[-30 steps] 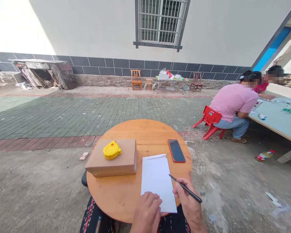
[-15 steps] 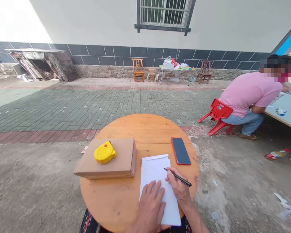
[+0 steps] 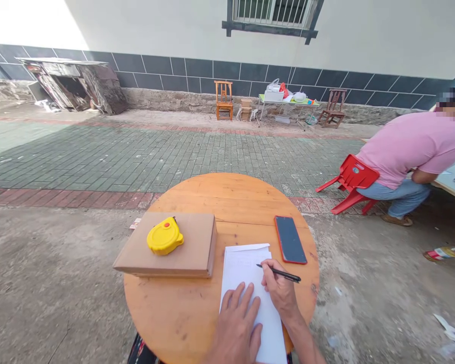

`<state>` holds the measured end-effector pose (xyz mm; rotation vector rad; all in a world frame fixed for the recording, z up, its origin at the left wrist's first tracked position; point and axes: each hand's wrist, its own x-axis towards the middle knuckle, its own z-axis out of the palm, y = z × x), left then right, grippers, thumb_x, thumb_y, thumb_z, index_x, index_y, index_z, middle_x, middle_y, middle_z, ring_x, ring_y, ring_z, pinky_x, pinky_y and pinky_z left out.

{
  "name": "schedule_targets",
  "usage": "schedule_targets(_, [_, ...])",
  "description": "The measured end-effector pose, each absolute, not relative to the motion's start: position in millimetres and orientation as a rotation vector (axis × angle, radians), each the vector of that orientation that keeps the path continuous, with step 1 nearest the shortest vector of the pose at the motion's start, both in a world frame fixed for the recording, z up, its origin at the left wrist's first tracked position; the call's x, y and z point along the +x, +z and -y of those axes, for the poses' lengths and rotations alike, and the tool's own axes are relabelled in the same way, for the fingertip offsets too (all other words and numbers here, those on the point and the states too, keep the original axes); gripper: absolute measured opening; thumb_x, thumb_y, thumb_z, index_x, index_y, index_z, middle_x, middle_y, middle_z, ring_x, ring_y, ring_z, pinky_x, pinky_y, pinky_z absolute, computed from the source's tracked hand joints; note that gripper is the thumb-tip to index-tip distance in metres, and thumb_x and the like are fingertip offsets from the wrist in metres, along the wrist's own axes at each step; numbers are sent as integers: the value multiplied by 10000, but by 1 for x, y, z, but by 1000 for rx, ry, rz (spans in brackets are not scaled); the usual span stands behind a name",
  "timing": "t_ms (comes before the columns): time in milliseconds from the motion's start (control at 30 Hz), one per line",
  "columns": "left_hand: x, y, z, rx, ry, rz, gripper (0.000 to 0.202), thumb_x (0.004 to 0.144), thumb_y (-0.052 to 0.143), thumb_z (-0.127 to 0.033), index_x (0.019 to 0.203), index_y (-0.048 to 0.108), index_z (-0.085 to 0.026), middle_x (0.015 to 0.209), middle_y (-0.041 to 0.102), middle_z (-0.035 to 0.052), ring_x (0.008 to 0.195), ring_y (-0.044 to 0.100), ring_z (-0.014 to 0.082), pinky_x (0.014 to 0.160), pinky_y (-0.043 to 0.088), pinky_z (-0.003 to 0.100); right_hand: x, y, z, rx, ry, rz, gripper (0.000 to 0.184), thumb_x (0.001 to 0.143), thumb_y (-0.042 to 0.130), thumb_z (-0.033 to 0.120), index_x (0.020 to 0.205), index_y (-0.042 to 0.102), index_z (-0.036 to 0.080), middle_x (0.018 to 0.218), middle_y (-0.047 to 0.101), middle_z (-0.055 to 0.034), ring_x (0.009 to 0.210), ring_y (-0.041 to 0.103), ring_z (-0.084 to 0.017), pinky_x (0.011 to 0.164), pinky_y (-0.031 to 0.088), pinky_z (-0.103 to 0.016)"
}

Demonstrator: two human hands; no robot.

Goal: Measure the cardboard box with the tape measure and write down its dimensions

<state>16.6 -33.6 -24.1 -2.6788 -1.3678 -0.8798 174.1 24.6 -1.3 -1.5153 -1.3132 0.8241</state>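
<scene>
White paper [image 3: 246,253], a stack or folded sheets, lies on the round wooden table [image 3: 174,313] in front of me. Faint lines show near its top. My left hand [image 3: 238,318] rests flat on the lower part of the paper, fingers spread. A black pen [image 3: 282,273] is pinched in my right hand [image 3: 279,290], its tip at the paper's upper right. To the left sits a closed cardboard box [image 3: 197,247] with a yellow tape measure [image 3: 164,236] on top. Right of the paper lies a phone [image 3: 290,239] in a red case.
A person in a pink shirt [image 3: 413,144] sits on a red plastic chair [image 3: 354,174] at another table to the right. A bottle [image 3: 445,253] lies on the ground there. Wooden chairs [image 3: 223,101] and a cluttered folding table [image 3: 288,100] stand by the far wall.
The view has tilted and turned slightly left, so the background sits higher and further right. Both hands stay in nearly the same place on the paper, the pen still held.
</scene>
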Motion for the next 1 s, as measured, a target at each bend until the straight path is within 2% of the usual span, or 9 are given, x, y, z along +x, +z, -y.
schedule_targets(267, [17, -21, 32, -2659, -896, 1378, 346, 834, 568, -355, 1155, 607, -231, 1312, 625, 45, 1196, 535, 284, 946, 373, 448, 172, -5, -27, -1527, 743, 1343, 312, 908, 478, 461, 789, 602, 200, 498, 480, 51, 454, 483, -140, 476, 434, -246])
schedule_targets(600, [17, -19, 29, -2626, -939, 1368, 337, 803, 581, -325, 1125, 616, -235, 1287, 640, 36, 1175, 539, 277, 937, 368, 432, 171, -10, -26, -1544, 666, 1401, 287, 908, 491, 429, 798, 636, 208, 570, 583, 11, 504, 543, -156, 475, 446, -242])
schedule_targets(833, [18, -18, 29, -2625, -943, 1383, 334, 807, 575, -318, 1127, 617, -232, 1292, 635, 40, 1181, 527, 279, 944, 363, 430, 173, -11, -27, -1546, 620, 1460, 286, 920, 469, 405, 798, 631, 203, 668, 631, -13, 588, 575, -165, 595, 486, -266])
schedule_targets(1000, [18, -17, 29, -2634, -934, 1386, 339, 808, 577, -323, 1131, 617, -231, 1296, 632, 39, 1188, 520, 279, 950, 353, 430, 173, -11, -27, -1546, 608, 1484, 289, 928, 463, 405, 808, 630, 202, 672, 632, -14, 587, 575, -166, 591, 483, -265])
